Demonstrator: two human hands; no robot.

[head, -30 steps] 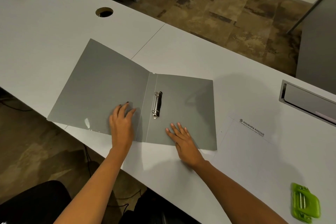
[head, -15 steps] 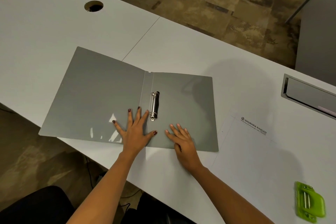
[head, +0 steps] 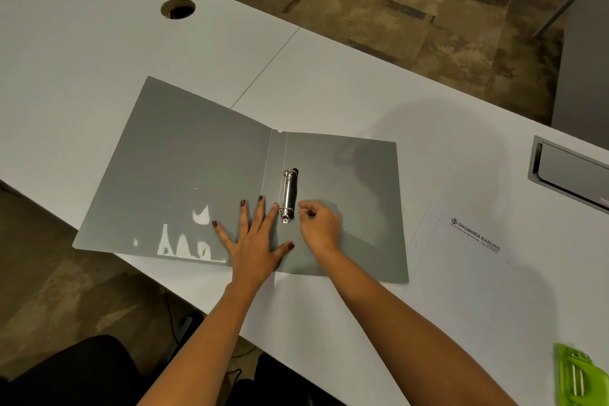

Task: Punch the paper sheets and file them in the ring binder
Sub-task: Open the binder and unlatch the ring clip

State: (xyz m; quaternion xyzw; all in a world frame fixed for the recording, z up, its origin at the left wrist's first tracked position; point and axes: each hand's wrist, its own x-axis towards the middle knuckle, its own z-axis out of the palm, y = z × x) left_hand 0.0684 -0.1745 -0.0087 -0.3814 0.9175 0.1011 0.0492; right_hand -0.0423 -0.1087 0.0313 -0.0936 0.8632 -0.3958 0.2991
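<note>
My right hand point(head: 321, 226) has slid up to the rings point(head: 289, 194), fingers point(head: 304, 208) curled just beside them; I cannot tell if they pinch. My left hand point(head: 255, 237) presses flat, steadying the ring binder point(head: 197, 175). Paper sheets point(head: 478, 273) lie well right of both.

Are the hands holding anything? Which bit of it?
The left hand only presses flat on the open binder. The right hand curls its fingers beside the near end of the metal rings; whether it pinches them cannot be told.
</note>
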